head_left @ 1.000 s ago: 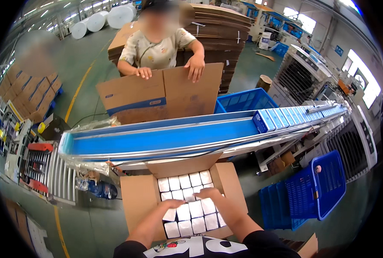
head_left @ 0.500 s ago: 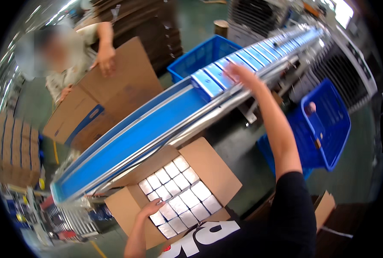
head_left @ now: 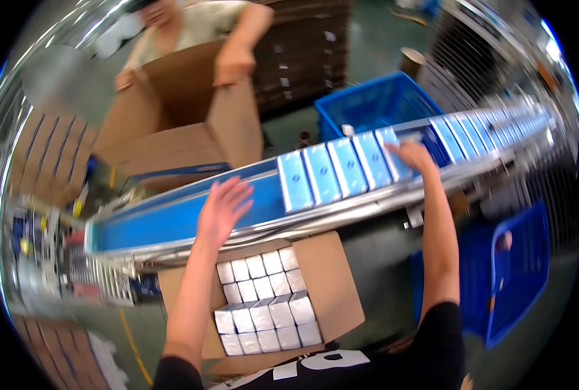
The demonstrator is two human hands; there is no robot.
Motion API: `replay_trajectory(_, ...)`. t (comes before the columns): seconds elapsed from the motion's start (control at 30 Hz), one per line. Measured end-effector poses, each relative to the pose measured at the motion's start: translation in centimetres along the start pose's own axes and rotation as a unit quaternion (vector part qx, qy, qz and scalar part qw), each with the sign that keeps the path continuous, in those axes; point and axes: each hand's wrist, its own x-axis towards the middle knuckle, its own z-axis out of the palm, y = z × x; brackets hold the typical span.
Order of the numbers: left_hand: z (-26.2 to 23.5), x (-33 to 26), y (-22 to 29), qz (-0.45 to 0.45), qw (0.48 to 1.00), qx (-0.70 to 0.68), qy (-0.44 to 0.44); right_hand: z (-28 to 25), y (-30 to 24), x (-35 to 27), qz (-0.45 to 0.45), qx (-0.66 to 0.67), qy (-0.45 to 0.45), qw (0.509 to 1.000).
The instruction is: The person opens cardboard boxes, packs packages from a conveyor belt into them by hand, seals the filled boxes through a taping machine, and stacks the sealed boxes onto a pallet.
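My left hand [head_left: 225, 211] is open over the bare part of the blue conveyor belt [head_left: 153, 227], fingers spread and holding nothing. At the right end of a row of light-blue tissue packs [head_left: 322, 171] on the belt is my right hand [head_left: 411, 156]. Its fingers bend against the end pack, slightly blurred. A dark blue gap divides this row from more packs [head_left: 481, 133] farther right. Below the belt, an open cardboard box [head_left: 331, 286] holds rows of white-topped packs [head_left: 263, 296], close to my left forearm.
Across the conveyor a person holds a large open carton [head_left: 166, 153]. Behind the belt stands a blue crate [head_left: 331, 120]. Another blue crate [head_left: 520, 273] is at the right. Stacked cartons [head_left: 52, 156] stand at the left.
My left hand has risen from the packs in the box to above the belt. Several packs have slid left, with my right hand at their end. The other person's carton has opened out.
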Motion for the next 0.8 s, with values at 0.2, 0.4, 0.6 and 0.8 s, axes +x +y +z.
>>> replay_trajectory(0.2, -5.7, 5.1, -0.8, -0.050, 0.923, 0.350, 0.152, 8.7, -15.6, -7.6, -0.048, 0.066, 0.024, 0.996)
replay_trajectory(0.4, -8.9, -0.1, 5.6, 0.027, 0.957, 0.269, 0.107, 8.9, -21.9, -11.5, -0.099, 0.161, 0.053, 0.981)
replay_trajectory(0.6, -7.9, -14.9, 12.3, 0.197, 0.820, 0.488, 0.226, 5.6, -26.1, -23.4, -0.194, 0.220, 0.115, 0.949)
replay_trajectory(0.8, -16.7, -25.3, -1.4, 0.106, 0.827, 0.508, 0.214, 14.1, -24.4, -35.6, -0.078, 0.110, -0.012, 0.991)
